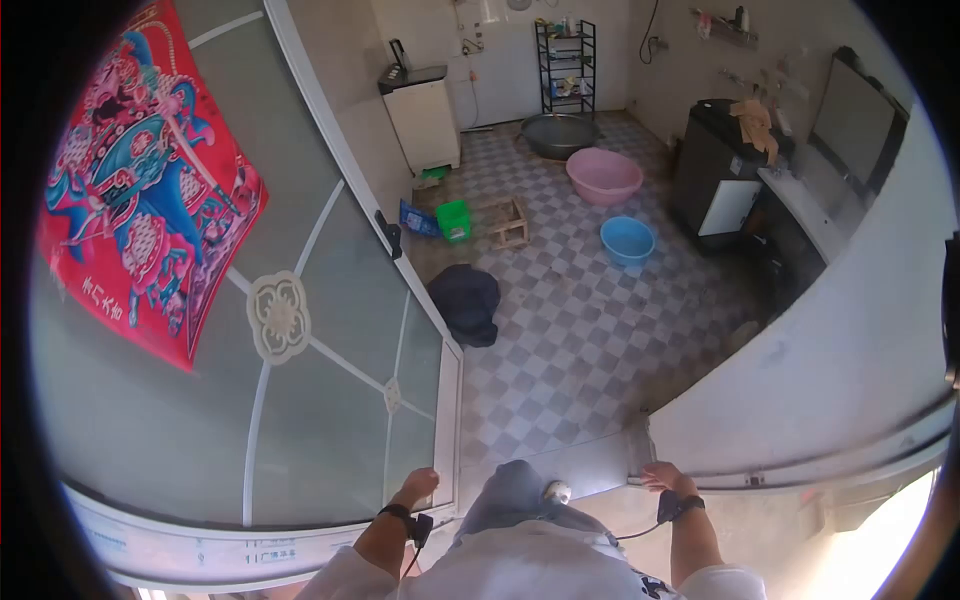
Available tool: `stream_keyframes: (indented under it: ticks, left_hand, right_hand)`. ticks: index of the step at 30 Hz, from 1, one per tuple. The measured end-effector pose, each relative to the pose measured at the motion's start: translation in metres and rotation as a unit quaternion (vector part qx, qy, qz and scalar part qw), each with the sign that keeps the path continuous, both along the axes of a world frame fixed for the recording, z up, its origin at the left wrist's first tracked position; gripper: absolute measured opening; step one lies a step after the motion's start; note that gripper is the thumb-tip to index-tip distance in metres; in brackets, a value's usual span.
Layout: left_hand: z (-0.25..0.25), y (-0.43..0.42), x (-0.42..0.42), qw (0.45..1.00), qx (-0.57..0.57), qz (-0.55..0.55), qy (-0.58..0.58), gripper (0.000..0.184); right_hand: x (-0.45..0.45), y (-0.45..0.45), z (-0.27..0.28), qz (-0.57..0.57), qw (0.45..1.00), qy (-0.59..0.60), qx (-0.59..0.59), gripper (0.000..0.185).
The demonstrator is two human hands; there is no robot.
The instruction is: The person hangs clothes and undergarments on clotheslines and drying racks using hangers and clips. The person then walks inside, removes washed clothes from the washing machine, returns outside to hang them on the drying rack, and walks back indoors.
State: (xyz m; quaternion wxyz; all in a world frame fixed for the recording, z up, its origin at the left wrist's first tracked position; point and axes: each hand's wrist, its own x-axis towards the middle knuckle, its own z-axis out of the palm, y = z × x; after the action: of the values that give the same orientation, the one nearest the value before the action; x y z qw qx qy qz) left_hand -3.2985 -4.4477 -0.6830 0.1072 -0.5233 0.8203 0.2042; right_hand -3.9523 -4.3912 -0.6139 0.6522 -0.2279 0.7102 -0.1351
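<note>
My left hand (420, 486) hangs low beside the frosted-glass door (330, 400), its fingers curled in and nothing visible in them. I cannot tell whether it touches the white door frame (446, 440). On the other side of my body, my right hand (661, 477) is held out near the foot of the white wall edge (645, 445), fingers apart and empty. Dark bands with small devices and cables circle both wrists. My knee in grey trousers (515, 490) is at the doorway, above the threshold.
Beyond lies a checkered tile floor (545, 370). On it are a dark cloth heap (466, 305), a wooden stool (510, 222), a green basket (454, 221), a blue basin (628, 240), a pink basin (605, 177) and a metal tub (558, 136). A dark cabinet (700, 170) stands right.
</note>
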Motion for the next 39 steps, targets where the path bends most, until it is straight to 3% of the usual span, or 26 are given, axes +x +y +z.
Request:
stream_keyframes:
  ticks: [1, 3, 5, 6, 7, 8, 9, 10, 12, 14, 15, 16, 18, 19, 21, 23, 24, 28, 29, 30, 31, 32, 33, 35, 37, 39]
  left_hand:
    - [-0.006, 0.004, 0.009, 0.959, 0.126, 0.233, 0.101, 0.018]
    - [-0.026, 0.016, 0.038, 0.965, 0.155, 0.197, 0.072, 0.021]
    - [-0.020, 0.017, 0.035, 0.841, 0.333, 0.421, 0.071, 0.021]
    - [-0.048, 0.022, 0.071, 0.939, 0.290, 0.062, 0.173, 0.022]
    - [-0.030, 0.016, 0.069, 0.911, 0.266, 0.062, 0.308, 0.020]
    - [-0.042, -0.016, 0.064, 0.845, 0.382, 0.041, 0.373, 0.018]
    - [-0.040, -0.040, 0.047, 0.926, 0.199, -0.102, 0.304, 0.015]
    - [-0.032, -0.071, 0.049, 0.931, 0.250, -0.080, 0.255, 0.017]
    - [-0.003, -0.169, 0.032, 0.924, 0.250, -0.164, 0.237, 0.023]
    - [0.096, -0.288, -0.026, 0.907, 0.193, -0.302, 0.220, 0.028]
    - [-0.044, -0.313, -0.010, 0.968, 0.249, 0.024, -0.037, 0.031]
    - [0.002, -0.422, -0.059, 0.977, 0.184, 0.101, -0.050, 0.027]
    - [0.007, -0.536, -0.100, 0.999, 0.045, 0.000, -0.016, 0.025]
    - [0.000, -0.588, -0.117, 0.994, 0.032, 0.071, 0.071, 0.023]
    - [0.027, -0.681, -0.172, 0.927, 0.195, 0.227, 0.227, 0.020]
    - [0.056, -0.753, -0.222, 0.924, 0.172, 0.151, 0.306, 0.020]
    - [0.058, -0.785, -0.243, 0.926, 0.173, 0.146, 0.303, 0.020]
    - [0.083, -0.872, -0.279, 0.953, 0.087, 0.081, 0.278, 0.022]
    - [0.093, -0.886, -0.282, 0.954, 0.083, 0.084, 0.274, 0.025]
    - [0.092, -0.898, -0.277, 0.954, 0.078, 0.107, 0.270, 0.025]
    - [0.082, -0.897, -0.261, 0.932, 0.140, 0.187, 0.279, 0.025]
    - [0.072, -0.898, -0.248, 0.897, 0.193, 0.266, 0.295, 0.025]
    - [0.060, -0.897, -0.233, 0.889, 0.181, 0.293, 0.302, 0.025]
    - [0.041, -0.875, -0.203, 0.876, 0.209, 0.382, 0.207, 0.022]
    - [0.057, -0.861, -0.203, 0.795, 0.265, 0.531, 0.127, 0.021]
    - [0.047, -0.846, -0.190, 0.777, 0.308, 0.538, 0.114, 0.030]
  right_hand:
    - [-0.003, -0.046, -0.005, 0.038, 0.999, -0.002, -0.020, 0.037]
    - [0.000, -0.127, -0.015, 0.097, 0.994, -0.004, -0.056, 0.037]
    - [0.009, -0.181, -0.024, 0.114, 0.991, -0.001, -0.068, 0.036]
    - [0.010, -0.204, -0.029, 0.149, 0.987, -0.010, -0.061, 0.036]
    - [0.003, -0.230, -0.033, 0.174, 0.983, -0.014, -0.057, 0.035]
    - [-0.003, -0.248, -0.033, 0.156, 0.986, -0.024, -0.049, 0.032]
    - [-0.016, -0.255, -0.034, 0.131, 0.990, -0.033, -0.042, 0.029]
    - [-0.039, -0.252, -0.041, 0.092, 0.994, -0.017, -0.047, 0.029]
    - [-0.082, -0.260, -0.077, -0.036, 0.983, -0.176, -0.049, 0.021]
    - [-0.109, -0.269, -0.104, -0.109, 0.981, -0.156, -0.050, 0.022]
    - [-0.119, -0.271, -0.115, -0.162, 0.976, -0.133, -0.051, 0.024]
    - [-0.131, -0.275, -0.126, -0.227, 0.967, -0.106, -0.049, 0.026]
    - [-0.153, -0.292, -0.129, -0.324, 0.944, -0.040, -0.055, 0.032]
    - [-0.151, -0.312, -0.117, -0.336, 0.940, -0.043, -0.050, 0.032]
    - [-0.138, -0.341, -0.083, -0.375, 0.926, -0.020, -0.042, 0.037]
    - [-0.122, -0.349, -0.062, -0.472, 0.877, -0.074, -0.048, 0.037]
    - [-0.123, -0.368, -0.060, -0.543, 0.828, -0.126, -0.062, 0.037]
    - [-0.190, -0.489, -0.081, -0.471, 0.871, -0.140, 0.021, 0.032]
    - [-0.216, -0.536, -0.074, -0.067, 0.990, 0.105, -0.060, 0.032]
    - [-0.231, -0.576, -0.070, 0.350, 0.869, 0.320, -0.137, 0.031]
    - [-0.242, -0.613, -0.085, 0.374, 0.864, 0.307, -0.142, 0.031]
    - [-0.266, -0.664, -0.118, 0.036, 0.980, 0.165, -0.108, 0.030]
    - [-0.290, -0.721, -0.137, -0.302, 0.952, 0.001, -0.051, 0.029]
    - [-0.325, -0.844, -0.131, -0.112, 0.993, 0.042, -0.023, 0.024]
    - [-0.323, -0.957, -0.097, -0.198, 0.980, 0.022, -0.023, 0.024]
    - [-0.306, -1.049, -0.070, -0.104, 0.988, 0.074, -0.091, 0.024]
